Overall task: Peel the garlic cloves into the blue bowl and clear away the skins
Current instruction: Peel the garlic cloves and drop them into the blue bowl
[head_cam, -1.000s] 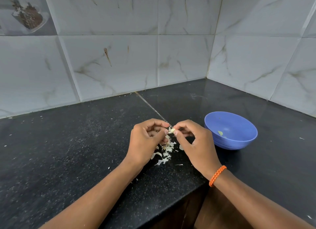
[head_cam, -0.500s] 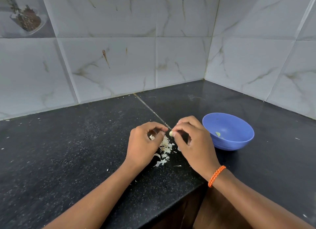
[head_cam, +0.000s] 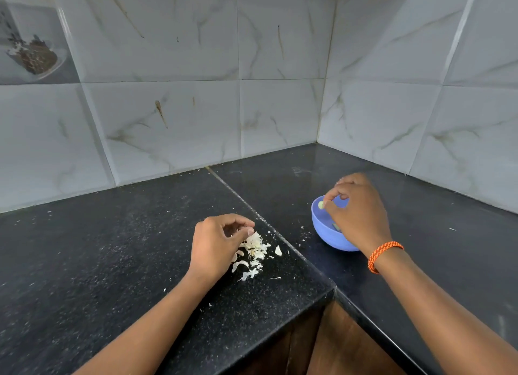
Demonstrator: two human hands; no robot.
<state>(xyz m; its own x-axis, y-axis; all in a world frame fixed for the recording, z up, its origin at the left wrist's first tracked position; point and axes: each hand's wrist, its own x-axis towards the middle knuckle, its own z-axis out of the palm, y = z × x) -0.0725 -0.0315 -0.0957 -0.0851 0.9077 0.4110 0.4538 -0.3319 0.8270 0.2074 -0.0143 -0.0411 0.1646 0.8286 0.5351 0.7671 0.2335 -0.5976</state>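
Two hands over a black speckled countertop (head_cam: 112, 262) set in a corner of pale marbled wall tiles (head_cam: 168, 114). Right hand (head_cam: 357, 215) above the one blue bowl (head_cam: 326, 234), thumb and forefinger pinching one peeled garlic clove (head_cam: 321, 205) just over the bowl's left rim, remaining fingers curled behind. Inside the bowl, one small pale-green piece (head_cam: 336, 227) showing by the edge of the hand, too hidden to identify; rest of the interior covered by the hand, so no count of cloves possible there. One orange braided band (head_cam: 384, 255) round the right wrist. Left hand (head_cam: 217, 244) low on the counter, left of the bowl and well apart from it, fingers curled with thumb tip near forefinger tip; whether anything is pinched between them, cannot tell. Just right of that hand, one loose heap of white garlic skins (head_cam: 253, 252), too many and too overlapped to count, plus one larger separate flake (head_cam: 278, 250) beside it and several tiny scraps scattered toward the bowl. Counter seam (head_cam: 238, 195) running between the heap and the bowl. Brown cabinet front (head_cam: 330, 344) below the counter's inner corner.
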